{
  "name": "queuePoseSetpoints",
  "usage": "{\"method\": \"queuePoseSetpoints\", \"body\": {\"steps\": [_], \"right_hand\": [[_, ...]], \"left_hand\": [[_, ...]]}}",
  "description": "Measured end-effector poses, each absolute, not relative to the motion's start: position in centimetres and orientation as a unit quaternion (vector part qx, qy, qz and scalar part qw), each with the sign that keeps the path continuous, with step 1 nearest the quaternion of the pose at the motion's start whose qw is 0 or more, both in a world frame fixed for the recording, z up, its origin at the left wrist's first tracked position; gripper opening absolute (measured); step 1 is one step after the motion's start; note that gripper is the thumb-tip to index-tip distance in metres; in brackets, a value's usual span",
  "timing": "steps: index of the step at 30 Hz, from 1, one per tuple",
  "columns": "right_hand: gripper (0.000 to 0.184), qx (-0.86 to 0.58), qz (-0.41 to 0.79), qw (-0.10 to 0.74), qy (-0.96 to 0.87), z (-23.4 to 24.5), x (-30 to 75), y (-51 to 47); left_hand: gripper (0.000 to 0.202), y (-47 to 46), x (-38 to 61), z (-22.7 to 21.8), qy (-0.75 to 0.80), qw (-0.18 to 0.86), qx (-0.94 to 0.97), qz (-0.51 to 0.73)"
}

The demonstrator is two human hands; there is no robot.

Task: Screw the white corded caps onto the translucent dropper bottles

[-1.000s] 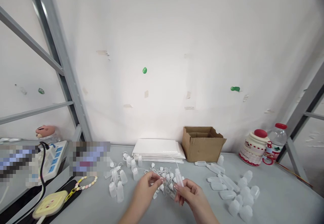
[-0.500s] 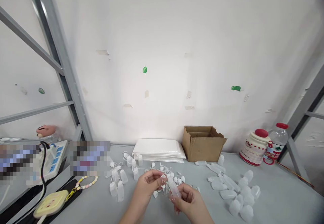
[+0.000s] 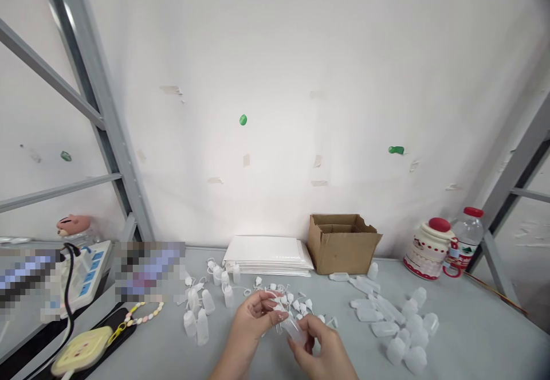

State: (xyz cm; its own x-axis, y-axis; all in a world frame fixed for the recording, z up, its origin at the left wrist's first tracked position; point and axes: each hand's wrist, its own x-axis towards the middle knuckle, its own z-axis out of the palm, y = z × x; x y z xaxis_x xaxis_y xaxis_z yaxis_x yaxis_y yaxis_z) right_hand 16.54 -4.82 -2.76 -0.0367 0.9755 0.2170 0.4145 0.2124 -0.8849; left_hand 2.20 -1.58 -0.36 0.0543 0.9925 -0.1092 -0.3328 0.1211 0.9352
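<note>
The bottle has shifted left since a second ago, its top now at the left grip, which pinches a white cap; the right grip pinches its body. Loose caps lie beyond both grips, capped bottles leftward, more bottles rightward.

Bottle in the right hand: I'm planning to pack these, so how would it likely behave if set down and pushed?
The bottle is probably light, being small beside the right hand and translucent. Its smooth-looking side might be slippery. Laid flat, its rounded-looking body could roll.
</note>
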Motion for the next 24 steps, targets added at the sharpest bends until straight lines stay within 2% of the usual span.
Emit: {"method": "queuePoseSetpoints", "body": {"steps": [6, 12, 18, 21, 24], "right_hand": [[0.013, -0.518, 0.096, 0.428, -0.734, -3.8, 16.9, -4.8], [0.011, -0.524, 0.065, 0.421, -0.737, -3.9, 16.9, -4.8], [0.012, -0.559, 0.208, 0.444, -0.668, -2.9, 16.5, -5.0], [0.012, -0.547, 0.365, 0.439, -0.612, -2.3, 16.4, -4.9], [0.023, -0.497, 0.54, 0.411, -0.541, -2.3, 16.4, -4.5]], "left_hand": [[0.047, -1.8, 2.4, -0.6, 0.424, 0.611, 0.365, 0.56], [0.037, -1.9, 2.1, -0.2, 0.425, 0.621, 0.393, 0.529], [0.038, -2.0, 2.1, 0.0, 0.39, 0.664, 0.379, 0.513], [0.036, -2.2, 2.2, 0.3, 0.391, 0.666, 0.363, 0.522], [0.036, -2.4, 2.3, 0.7, 0.393, 0.67, 0.339, 0.531]]}}
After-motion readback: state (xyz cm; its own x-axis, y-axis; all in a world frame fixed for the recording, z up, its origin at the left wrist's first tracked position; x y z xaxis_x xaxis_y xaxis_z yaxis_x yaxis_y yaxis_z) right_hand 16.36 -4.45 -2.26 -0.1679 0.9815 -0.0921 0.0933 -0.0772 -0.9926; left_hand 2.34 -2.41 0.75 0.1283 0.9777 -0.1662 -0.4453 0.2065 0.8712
